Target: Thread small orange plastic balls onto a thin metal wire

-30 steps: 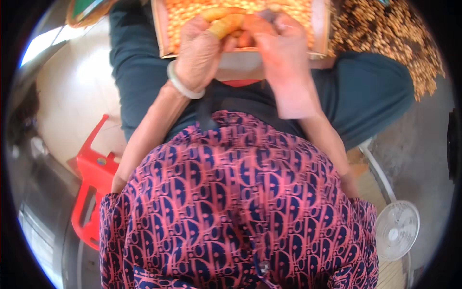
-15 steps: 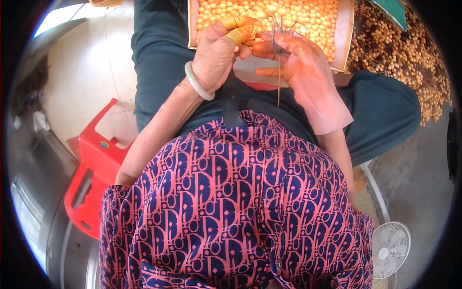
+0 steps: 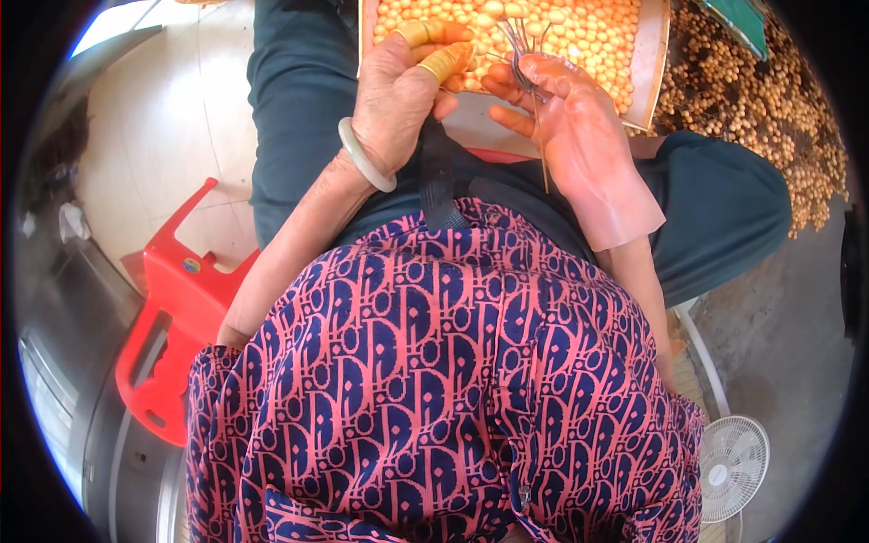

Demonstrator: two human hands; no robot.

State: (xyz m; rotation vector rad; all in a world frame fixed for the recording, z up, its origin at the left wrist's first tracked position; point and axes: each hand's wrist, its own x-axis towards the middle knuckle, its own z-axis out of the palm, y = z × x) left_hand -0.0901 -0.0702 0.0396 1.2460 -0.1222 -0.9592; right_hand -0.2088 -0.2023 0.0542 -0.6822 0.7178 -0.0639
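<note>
My left hand (image 3: 403, 100), with yellow covers on its thumb and a finger and a pale bangle at the wrist, is closed in a pinch. What it pinches is too small and hidden to name. My right hand (image 3: 575, 113) wears a translucent pink glove and grips a bundle of thin dark wires (image 3: 519, 43) fanning upward; a thin brown strand hangs below its fingers. A small gap separates the two hands. Both are over the near edge of a pale-walled box (image 3: 647, 77) filled with round, pale yellow balls (image 3: 579, 45).
Brown round fruits on stems (image 3: 760, 118) lie heaped at the right beside a green object (image 3: 735, 23). A red plastic stool (image 3: 172, 317) stands at the left. A white fan (image 3: 733, 469) is at the lower right. My dark-trousered legs (image 3: 299, 118) flank the box.
My left hand has shifted slightly left and the right slightly right, widening the gap between them. The wire bundle's fan now tilts higher over the balls.
</note>
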